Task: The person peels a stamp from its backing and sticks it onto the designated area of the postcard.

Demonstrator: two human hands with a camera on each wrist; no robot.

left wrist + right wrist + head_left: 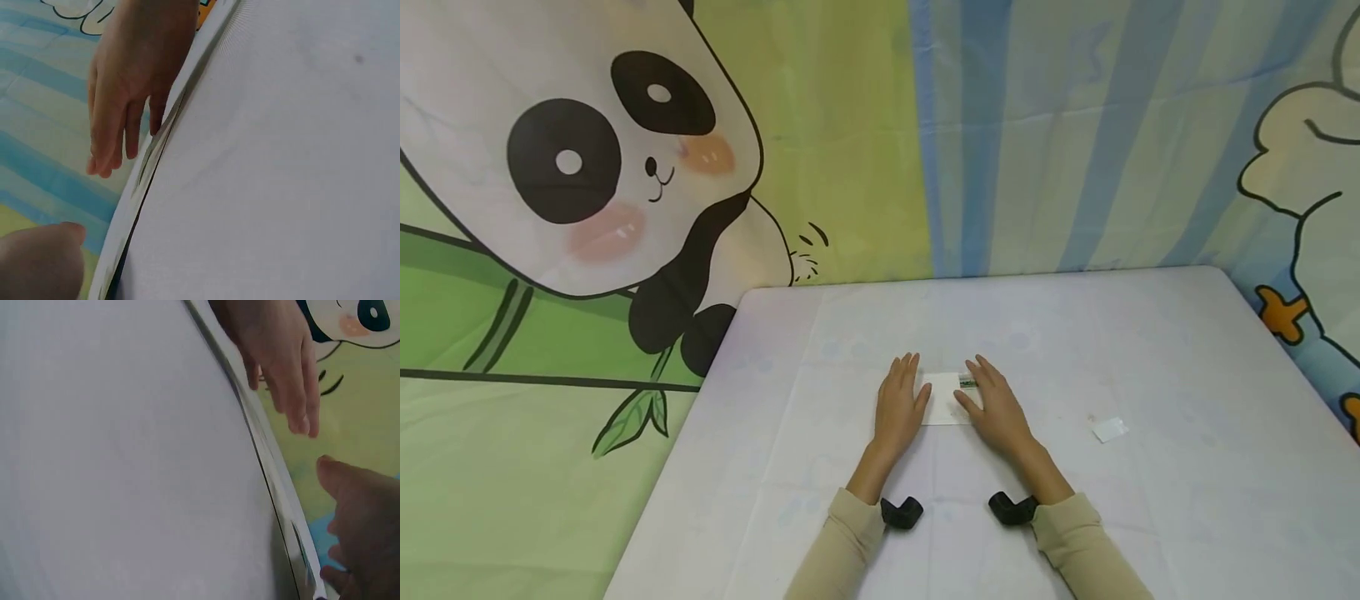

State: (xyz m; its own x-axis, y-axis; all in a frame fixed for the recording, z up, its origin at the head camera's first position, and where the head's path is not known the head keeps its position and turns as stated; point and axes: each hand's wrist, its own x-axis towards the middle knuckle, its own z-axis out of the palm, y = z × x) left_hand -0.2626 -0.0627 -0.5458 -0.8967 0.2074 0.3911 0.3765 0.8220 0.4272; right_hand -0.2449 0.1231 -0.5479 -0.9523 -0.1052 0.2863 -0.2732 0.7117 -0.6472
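A flat white rectangular piece (942, 404), like paper or a thin card, lies on the white table between the hands. It carries a small dark green printed patch (967, 381) near its far right corner. My left hand (898, 407) rests at the piece's left edge, fingers extended forward. At the right side, my right hand (998, 408) lies over the edge with straight fingers and its thumb on the piece. Both wrist views show the piece almost edge-on, so its face is hidden there. Neither hand visibly curls round or pinches anything.
A small whitish scrap (1109, 429) lies on the white-covered table (1150, 350), right of my right hand. Black wrist devices (902, 512) sit by both cuffs. Behind the table hangs a printed cloth (842, 167) with a panda and stripes.
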